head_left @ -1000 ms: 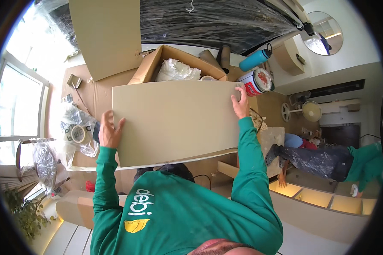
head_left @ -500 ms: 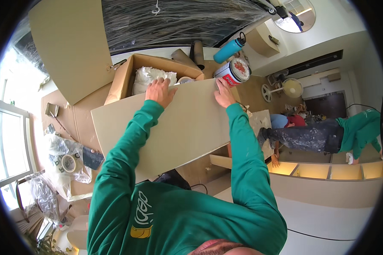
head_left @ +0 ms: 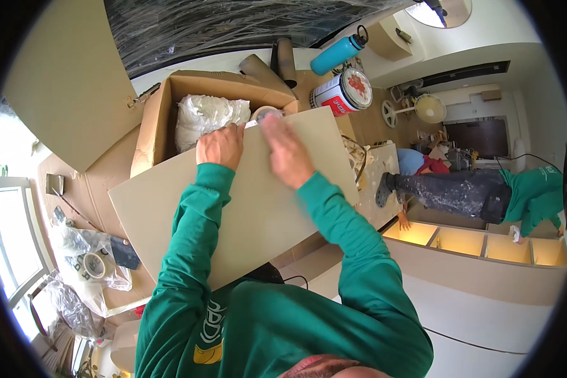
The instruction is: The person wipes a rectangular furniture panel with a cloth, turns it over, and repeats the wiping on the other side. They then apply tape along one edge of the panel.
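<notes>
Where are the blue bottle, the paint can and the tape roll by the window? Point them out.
blue bottle point(head_left: 337, 55): head view, middle of its body.
paint can point(head_left: 341, 94): head view, on its side wall.
tape roll point(head_left: 95, 265): head view, on its ring.

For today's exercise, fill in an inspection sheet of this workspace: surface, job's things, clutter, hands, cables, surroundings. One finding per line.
Surface: cardboard sheets cover the worktop.
Job's things: beige panel lies tilted over the open cardboard box, which holds a white bag.
Clutter: paint can, blue bottle, tape roll in plastic.
Hands: left hand and right hand rest at the panel's far edge.
Cables: black cable on the floor.
Surroundings: a co-worker by lit cabinets.
</notes>
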{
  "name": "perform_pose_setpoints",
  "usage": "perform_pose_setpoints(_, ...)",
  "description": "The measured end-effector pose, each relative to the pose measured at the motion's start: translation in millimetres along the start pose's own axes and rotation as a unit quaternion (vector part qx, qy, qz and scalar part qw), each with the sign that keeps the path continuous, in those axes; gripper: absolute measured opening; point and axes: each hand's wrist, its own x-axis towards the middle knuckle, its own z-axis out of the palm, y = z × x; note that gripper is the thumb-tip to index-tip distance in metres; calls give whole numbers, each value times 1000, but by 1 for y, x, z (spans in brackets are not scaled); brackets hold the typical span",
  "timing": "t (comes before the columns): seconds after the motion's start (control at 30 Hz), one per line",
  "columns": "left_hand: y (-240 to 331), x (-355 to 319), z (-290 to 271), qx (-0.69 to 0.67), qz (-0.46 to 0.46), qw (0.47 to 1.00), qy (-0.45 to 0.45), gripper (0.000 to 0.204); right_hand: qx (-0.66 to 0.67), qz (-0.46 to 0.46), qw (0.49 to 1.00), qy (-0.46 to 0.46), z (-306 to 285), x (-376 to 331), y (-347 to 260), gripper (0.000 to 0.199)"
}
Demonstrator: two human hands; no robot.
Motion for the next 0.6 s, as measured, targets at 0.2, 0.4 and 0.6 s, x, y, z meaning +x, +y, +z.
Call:
perform_pose_setpoints(0.2, 6, 3, 0, 4, 4, 1000, -12, 44, -57, 126, 989, 55, 0, -8, 76, 67)
perform_pose_setpoints(0.4, 1, 3, -2, 9, 2, 1000, 7, 44, -63, 77, 995, 24, -11, -8, 71, 63)
perform_pose_setpoints(0.6, 1, 1, 1, 4, -5, 1000, 13, 44, -84, 104, 990, 36, 2, -1, 50, 60)
